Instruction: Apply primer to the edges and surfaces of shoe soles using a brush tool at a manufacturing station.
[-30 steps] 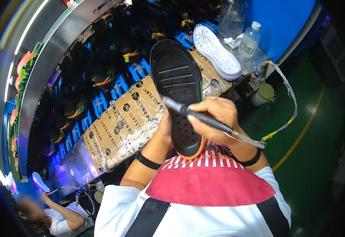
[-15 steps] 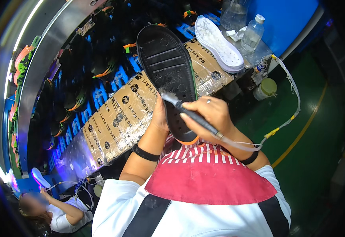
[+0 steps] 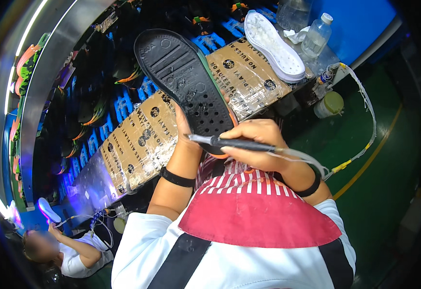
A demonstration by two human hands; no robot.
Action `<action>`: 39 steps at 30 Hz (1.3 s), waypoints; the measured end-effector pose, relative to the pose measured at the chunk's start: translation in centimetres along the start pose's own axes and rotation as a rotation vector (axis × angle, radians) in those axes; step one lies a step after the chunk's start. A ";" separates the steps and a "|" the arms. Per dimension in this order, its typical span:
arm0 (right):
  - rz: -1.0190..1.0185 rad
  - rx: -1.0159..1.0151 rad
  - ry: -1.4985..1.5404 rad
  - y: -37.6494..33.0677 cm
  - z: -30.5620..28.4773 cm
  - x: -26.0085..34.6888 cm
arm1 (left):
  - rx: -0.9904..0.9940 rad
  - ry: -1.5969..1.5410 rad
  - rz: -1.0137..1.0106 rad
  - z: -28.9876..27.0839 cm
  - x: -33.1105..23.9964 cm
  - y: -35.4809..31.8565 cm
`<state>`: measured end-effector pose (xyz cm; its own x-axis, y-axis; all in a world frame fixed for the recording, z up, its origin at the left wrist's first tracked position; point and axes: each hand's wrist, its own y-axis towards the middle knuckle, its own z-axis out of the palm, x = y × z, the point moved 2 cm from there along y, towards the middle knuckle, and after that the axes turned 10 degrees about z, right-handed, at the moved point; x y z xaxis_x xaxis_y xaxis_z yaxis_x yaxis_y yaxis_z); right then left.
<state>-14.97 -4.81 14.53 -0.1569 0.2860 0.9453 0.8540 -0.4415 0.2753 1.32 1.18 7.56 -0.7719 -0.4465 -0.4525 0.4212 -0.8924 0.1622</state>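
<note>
A black shoe sole (image 3: 179, 77) with a green and orange edge is held in front of me, its grooved and perforated inner face toward me. My left hand (image 3: 183, 129) is closed on its left edge near the heel, most of its fingers hidden behind the sole. In my right hand (image 3: 263, 137) is a black-handled brush (image 3: 244, 144) with a clear tube at its rear, gripped like a pen. The brush's tip lies over the heel end, beside my left hand; whether it touches the sole I cannot tell.
Brown printed cardboard (image 3: 143, 139) covers the bench. A white sole (image 3: 273, 48), a clear bottle (image 3: 316, 36) and crumpled tissue stand at its far right. A tub (image 3: 328, 105) hangs nearby beside a looping tube (image 3: 367, 101). Black shoes fill the left racks; another person (image 3: 80, 253) works lower left.
The sole has tilted, its toe end swinging left and its heel end showing more. The brush has moved down and slightly left, from the sole's middle to the heel, its handle now nearly level.
</note>
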 end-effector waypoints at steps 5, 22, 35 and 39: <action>0.183 -0.135 0.049 -0.3 0.0 -0.8 | -0.072 -0.011 0.032 1.3 -0.9 0.4; 0.086 0.282 0.116 -0.1 0.1 -0.4 | 0.134 0.149 0.028 -0.5 -3.5 0.6; -0.036 0.116 -0.033 -0.1 0.0 -1.9 | 0.114 0.308 -0.109 -2.3 -5.4 1.7; -0.105 0.274 -0.071 -0.4 0.5 -2.4 | 0.182 0.503 -0.088 -0.2 -5.8 2.2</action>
<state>-14.64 -4.87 12.10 -0.2248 0.3806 0.8970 0.9384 -0.1634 0.3046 6.80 1.78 10.37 -0.4581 -0.3227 -0.8282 0.2410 -0.9420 0.2338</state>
